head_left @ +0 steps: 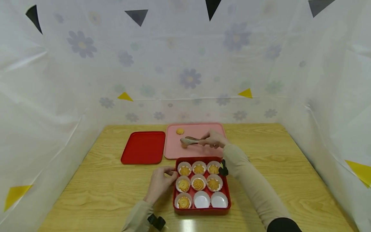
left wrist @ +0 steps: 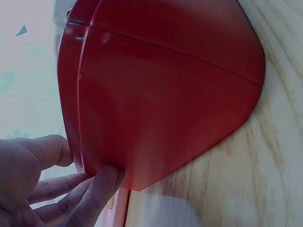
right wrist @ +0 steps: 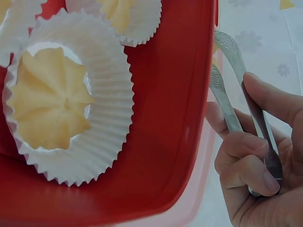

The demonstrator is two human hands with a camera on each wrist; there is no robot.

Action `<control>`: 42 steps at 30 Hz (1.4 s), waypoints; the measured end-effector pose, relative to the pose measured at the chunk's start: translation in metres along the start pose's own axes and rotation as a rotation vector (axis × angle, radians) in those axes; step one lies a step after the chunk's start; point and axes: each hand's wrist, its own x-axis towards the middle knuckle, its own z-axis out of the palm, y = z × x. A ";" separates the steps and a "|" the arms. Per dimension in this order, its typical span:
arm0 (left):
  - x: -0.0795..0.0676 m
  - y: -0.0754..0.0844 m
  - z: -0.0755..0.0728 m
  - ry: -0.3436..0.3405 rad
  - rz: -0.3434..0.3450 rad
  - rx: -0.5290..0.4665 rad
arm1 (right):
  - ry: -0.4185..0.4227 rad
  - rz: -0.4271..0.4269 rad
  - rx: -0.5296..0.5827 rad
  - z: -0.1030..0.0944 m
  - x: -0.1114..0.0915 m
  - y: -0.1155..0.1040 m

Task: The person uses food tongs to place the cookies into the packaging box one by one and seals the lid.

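My right hand (head_left: 214,139) grips metal tongs (head_left: 189,141) over the pink tray (head_left: 171,154). The tong tips are right at a cookie (head_left: 184,146), which they partly cover. Farther back on that tray lies another cookie (head_left: 180,131). Nearer me stands a red box (head_left: 203,211) with rows of white paper cups. Several cups hold piped golden cookies (head_left: 198,184); two front cups (head_left: 201,199) show only white bottoms. At the box's left wall, my left hand (head_left: 161,182) pinches the rim between thumb and fingers, seen close at the red wall in the left wrist view.
A flat red tray (head_left: 143,147) lies left of the pink one on the wooden table (head_left: 98,187). White flowered sheeting (head_left: 189,58) rises behind and along both sides. My right forearm passes beside the box's right wall.
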 end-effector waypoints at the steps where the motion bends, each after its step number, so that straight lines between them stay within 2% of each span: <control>1: 0.000 0.000 0.000 0.000 0.000 0.000 | -0.004 0.002 -0.006 0.000 0.000 0.000; 9: 0.000 0.000 0.000 0.002 -0.002 -0.013 | 0.037 -0.028 -0.109 0.001 -0.005 -0.003; 15: 0.001 0.000 0.000 0.001 -0.003 -0.024 | 0.092 -0.169 -0.301 0.002 -0.009 -0.004; 18: 0.001 0.001 0.000 0.002 -0.002 -0.018 | 0.111 -0.179 -0.263 -0.001 -0.010 -0.002; 22: 0.001 0.000 0.000 0.003 -0.001 -0.006 | 0.110 -0.109 -0.137 -0.005 -0.010 0.002; 26: 0.000 0.000 0.001 -0.001 -0.014 -0.009 | 0.088 -0.069 -0.102 -0.006 -0.011 0.004; 36: -0.001 -0.001 0.002 -0.001 -0.002 -0.017 | 0.085 -0.078 -0.171 -0.002 -0.010 0.002; 42: -0.001 -0.001 0.002 0.003 0.000 -0.015 | 0.123 -0.177 -0.263 -0.001 -0.011 0.000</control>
